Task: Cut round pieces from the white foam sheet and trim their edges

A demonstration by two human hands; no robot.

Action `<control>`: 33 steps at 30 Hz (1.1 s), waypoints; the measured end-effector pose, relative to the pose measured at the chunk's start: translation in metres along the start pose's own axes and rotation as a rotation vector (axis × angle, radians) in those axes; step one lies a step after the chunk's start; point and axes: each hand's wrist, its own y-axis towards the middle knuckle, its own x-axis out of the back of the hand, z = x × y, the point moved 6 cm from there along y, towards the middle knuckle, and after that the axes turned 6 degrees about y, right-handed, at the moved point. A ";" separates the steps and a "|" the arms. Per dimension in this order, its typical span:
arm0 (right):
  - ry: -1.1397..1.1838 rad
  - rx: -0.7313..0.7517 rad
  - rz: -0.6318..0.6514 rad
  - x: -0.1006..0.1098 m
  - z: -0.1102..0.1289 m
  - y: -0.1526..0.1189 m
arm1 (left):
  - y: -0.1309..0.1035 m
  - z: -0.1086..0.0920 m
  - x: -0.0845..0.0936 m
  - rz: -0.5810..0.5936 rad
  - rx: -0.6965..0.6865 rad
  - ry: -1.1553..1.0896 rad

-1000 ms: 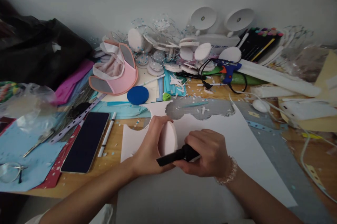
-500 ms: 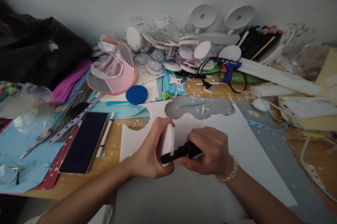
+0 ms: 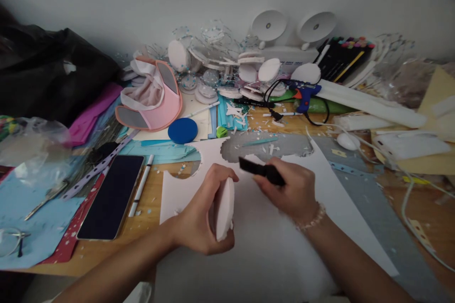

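Observation:
A white foam disc [image 3: 225, 210] stands on edge in my left hand [image 3: 201, 213], thumb and fingers closed round its rim. Its edge looks rough near the bottom. My right hand [image 3: 293, 189] grips a black craft knife [image 3: 261, 171], whose dark blade points left and is apart from the disc. Below both hands lies a white foam sheet [image 3: 320, 234] with rounded cut-outs along its far edge. Under it shows a grey cutting mat [image 3: 369, 198].
Left are a phone [image 3: 112, 196], a white pen [image 3: 141, 185] and scissors [image 3: 46, 200]. Beyond sit a blue disc [image 3: 182, 130], a pink cap [image 3: 156, 104] and a blue glue gun [image 3: 307, 96]. Several white discs [image 3: 270, 70] pile up by the wall. A cable [image 3: 405, 210] runs along the right.
The craft knife has left the disc's lower edge; my right hand has moved it up and to the right. My left hand still holds the disc, now turned slightly.

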 end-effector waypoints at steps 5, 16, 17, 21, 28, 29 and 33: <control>0.029 -0.035 -0.012 0.001 -0.003 0.001 | -0.001 0.006 -0.007 0.042 0.255 -0.347; 0.223 0.222 0.063 0.000 0.034 -0.004 | 0.003 0.015 -0.003 0.019 0.235 -0.059; 0.236 0.252 0.088 -0.002 0.037 -0.006 | 0.004 0.014 -0.001 0.002 0.209 0.038; 0.260 0.292 0.131 -0.004 0.041 -0.009 | 0.006 0.012 0.003 -0.038 0.128 0.216; 0.295 0.229 0.100 -0.002 0.036 -0.009 | 0.006 0.012 -0.001 -0.030 0.082 0.160; 0.290 0.216 0.092 -0.002 0.036 -0.008 | 0.005 0.012 0.000 -0.035 0.091 0.126; 0.251 0.179 0.081 -0.004 0.034 -0.006 | 0.005 0.011 0.006 -0.075 0.127 0.027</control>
